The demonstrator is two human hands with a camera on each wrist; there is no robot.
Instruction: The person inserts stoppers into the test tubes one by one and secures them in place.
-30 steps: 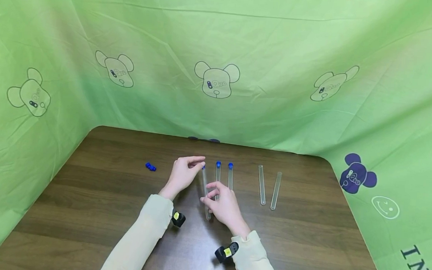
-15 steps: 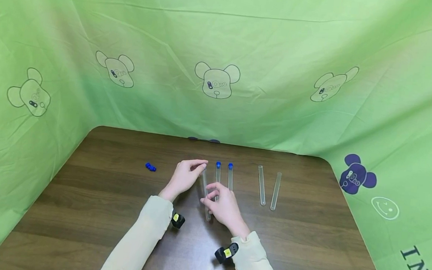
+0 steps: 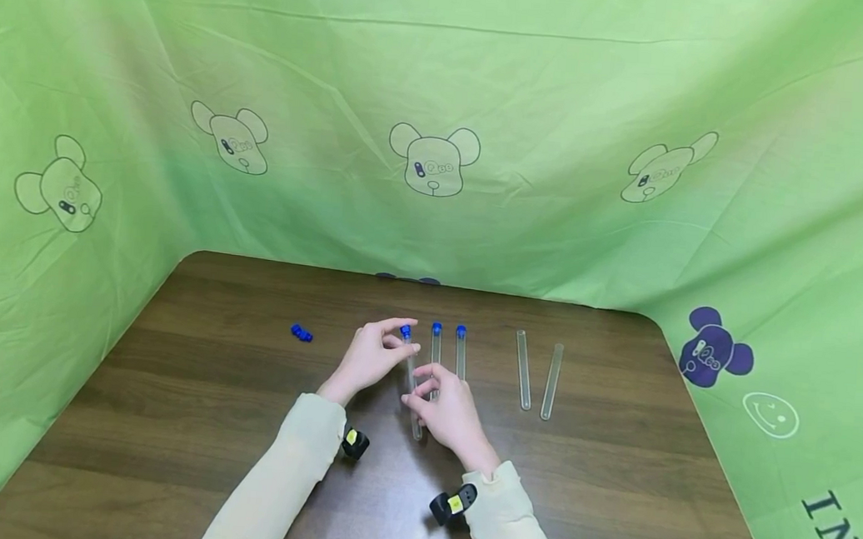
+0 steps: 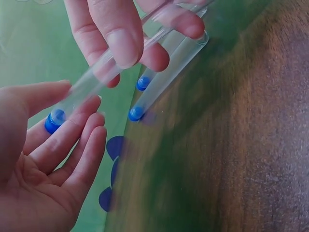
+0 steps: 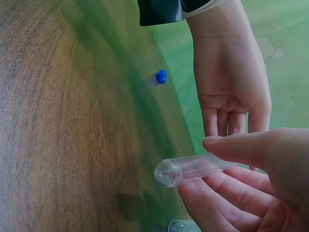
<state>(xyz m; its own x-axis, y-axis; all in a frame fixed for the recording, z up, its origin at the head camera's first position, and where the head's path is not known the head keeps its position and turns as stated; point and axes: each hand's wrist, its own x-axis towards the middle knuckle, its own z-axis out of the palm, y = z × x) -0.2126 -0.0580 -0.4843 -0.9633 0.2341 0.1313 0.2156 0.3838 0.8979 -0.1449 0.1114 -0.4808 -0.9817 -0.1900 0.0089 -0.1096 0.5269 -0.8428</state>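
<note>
Test tube (image 3: 412,377), blue-capped, is pinched mid-length by the right hand (image 3: 446,408) while the left hand (image 3: 369,355), fingers loosely apart, steadies its cap (image 4: 53,121) above the table (image 3: 165,418).

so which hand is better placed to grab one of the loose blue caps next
Probably the left hand. The loose blue caps lie on its side of the table, and its fingers only touch the capped end of the held tube. The right hand pinches that tube, farther from the caps.
</note>
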